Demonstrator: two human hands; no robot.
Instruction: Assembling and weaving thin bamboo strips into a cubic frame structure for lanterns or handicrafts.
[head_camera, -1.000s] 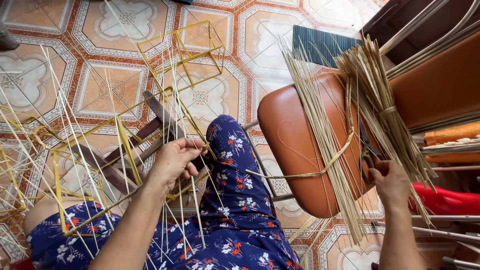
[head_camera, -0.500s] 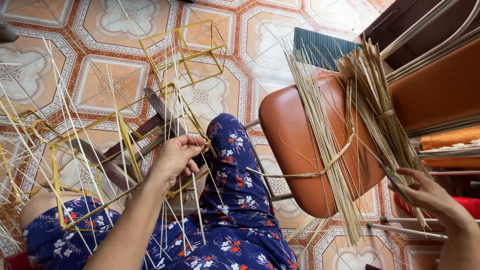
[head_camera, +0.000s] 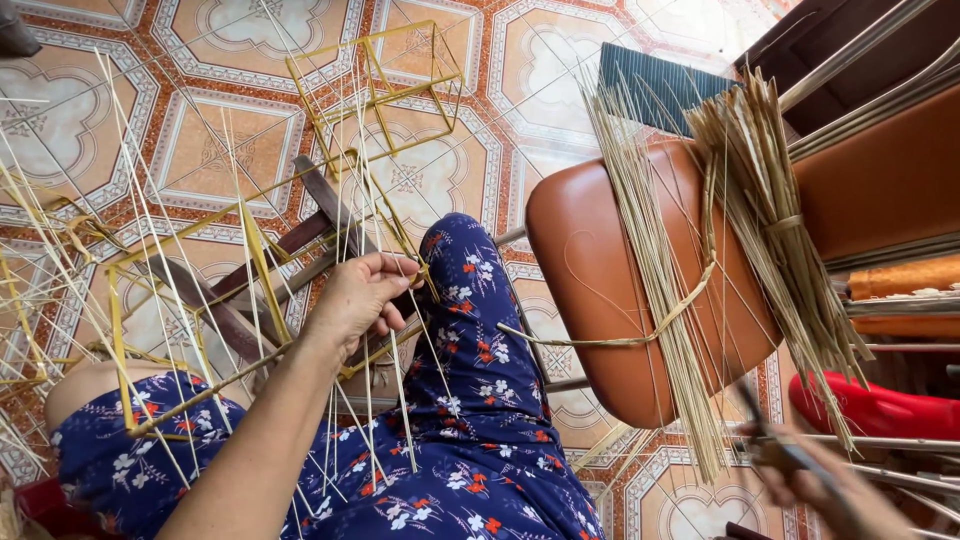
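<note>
My left hand (head_camera: 358, 300) rests over my knee in blue flowered cloth (head_camera: 470, 400), its fingers pinched on thin pale strips (head_camera: 400, 380) of a half-woven frame of yellow slats (head_camera: 255, 270). Many loose strips fan out from it to the left. My right hand (head_camera: 815, 485) is low at the bottom right, blurred, closed on a thin dark tool (head_camera: 765, 430). It is just below the tied bundles of strips (head_camera: 660, 300) that lie across a brown padded stool (head_camera: 590, 290).
A second, thicker bundle (head_camera: 775, 210) leans at the stool's right side. A yellow slat frame (head_camera: 375, 90) lies on the patterned tile floor (head_camera: 210, 150). Dark wooden bars (head_camera: 320, 205) sit under the woven frame. A red object (head_camera: 875, 410) and metal rods (head_camera: 900, 350) crowd the right edge.
My right hand has left the bundle on the stool and dropped down toward the bottom right, now with a dark tool in it. My left hand stays on the strips.
</note>
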